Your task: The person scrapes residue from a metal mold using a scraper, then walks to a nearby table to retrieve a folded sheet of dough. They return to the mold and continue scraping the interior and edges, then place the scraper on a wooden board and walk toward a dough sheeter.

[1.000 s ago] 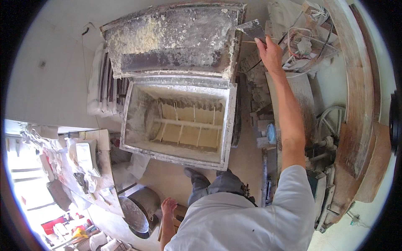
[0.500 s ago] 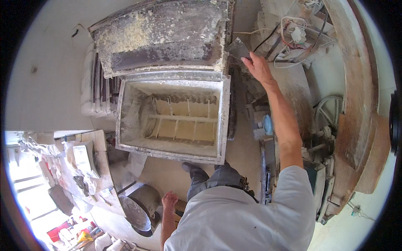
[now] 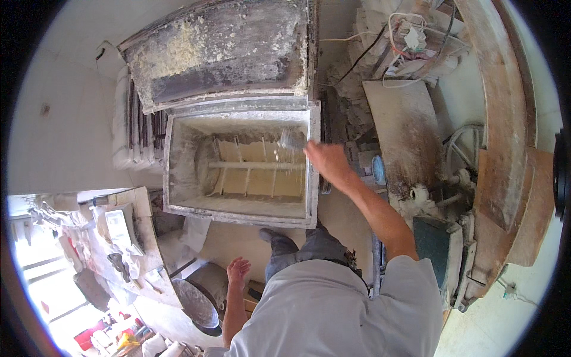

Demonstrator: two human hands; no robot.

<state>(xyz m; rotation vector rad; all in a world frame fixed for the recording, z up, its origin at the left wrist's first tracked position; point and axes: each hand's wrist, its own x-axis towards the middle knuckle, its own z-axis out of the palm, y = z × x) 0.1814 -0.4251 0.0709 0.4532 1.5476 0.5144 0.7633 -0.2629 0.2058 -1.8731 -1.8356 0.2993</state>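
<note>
A mixing trough (image 3: 238, 221), crusted pale and holding a shaft with several thin rods (image 3: 256, 165) over a yellowish layer, stands in front of me. Over its right rim reaches my right hand (image 3: 329, 159), closed round a flat metal scraper (image 3: 291, 140). Motion smears the scraper's blade, and pale bits scatter beneath it inside the trough. Behind the trough rises its lid (image 3: 226, 56), caked with yellowish crumbs and white residue. Low by my left side hangs my left hand (image 3: 238, 269), fingers loosely apart and holding nothing, near a round metal pot (image 3: 205, 291).
A brown, dusty board (image 3: 404, 125) leans on the right, with a blue round thing (image 3: 379, 169) beside it. Loose cables (image 3: 410, 44) tangle at the back right. A cluttered table (image 3: 134, 238) stands on the left, and stacked boards (image 3: 132, 122) lean beside the trough.
My right hand has swung from beside the lid, back right, to the trough's right rim with the scraper. Pale bits now fall inside. My left hand has risen slightly.
</note>
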